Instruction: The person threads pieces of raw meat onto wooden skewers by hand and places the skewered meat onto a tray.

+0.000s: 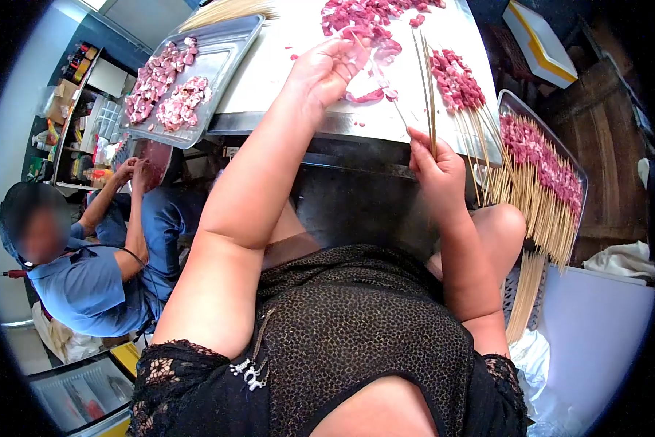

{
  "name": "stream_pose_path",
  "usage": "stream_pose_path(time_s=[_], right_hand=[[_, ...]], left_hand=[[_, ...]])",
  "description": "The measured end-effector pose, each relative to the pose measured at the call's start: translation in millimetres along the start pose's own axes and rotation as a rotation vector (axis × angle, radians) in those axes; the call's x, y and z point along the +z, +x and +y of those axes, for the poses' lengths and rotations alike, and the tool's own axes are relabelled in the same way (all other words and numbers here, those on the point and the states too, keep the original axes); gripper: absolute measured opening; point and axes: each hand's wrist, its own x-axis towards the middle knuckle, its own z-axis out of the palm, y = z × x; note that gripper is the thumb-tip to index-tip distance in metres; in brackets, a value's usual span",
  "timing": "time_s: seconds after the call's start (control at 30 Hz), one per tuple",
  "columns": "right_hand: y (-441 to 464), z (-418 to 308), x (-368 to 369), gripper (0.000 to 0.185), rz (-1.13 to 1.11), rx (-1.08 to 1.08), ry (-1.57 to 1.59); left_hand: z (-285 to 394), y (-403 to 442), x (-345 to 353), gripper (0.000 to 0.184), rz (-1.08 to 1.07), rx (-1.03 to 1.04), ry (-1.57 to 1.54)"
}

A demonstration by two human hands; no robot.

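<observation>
Wooden skewers (pixel 429 102) fill the closed right fingers (pixel 421 150) while the left fingers (pixel 335 49) pinch pink meat (pixel 374 33) over the counter (pixel 265 84).

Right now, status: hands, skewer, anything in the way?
Left hand by meat pile. Right hand closed on stick bundle and one skewer, meat on it. Nothing visibly blocking either hand.
</observation>
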Motion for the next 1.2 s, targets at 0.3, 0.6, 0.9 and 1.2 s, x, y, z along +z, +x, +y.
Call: stream_pose_path(time_s=[0.3,0.6,0.9,1.2], right_hand=[[0,-1,-1,0.024,0.014,0.019,-0.037],[-2,-6,-1,0.024,0.010,-0.016,-0.055],[0,-5,-4,0.024,0.004,0.000,-0.104],[-2,-5,-4,0.023,0.012,0.002,-0.073]], left_hand=[[6,-1,-1,0.015,-0.071,0.006,0.199],[12,-5,-3,0.018,0.073,0.074,0.483],[18,-25,18,0.020,-0.059,0.032,0.668],[33,-3,-14,0.026,0.019,-0.124,0.762]])
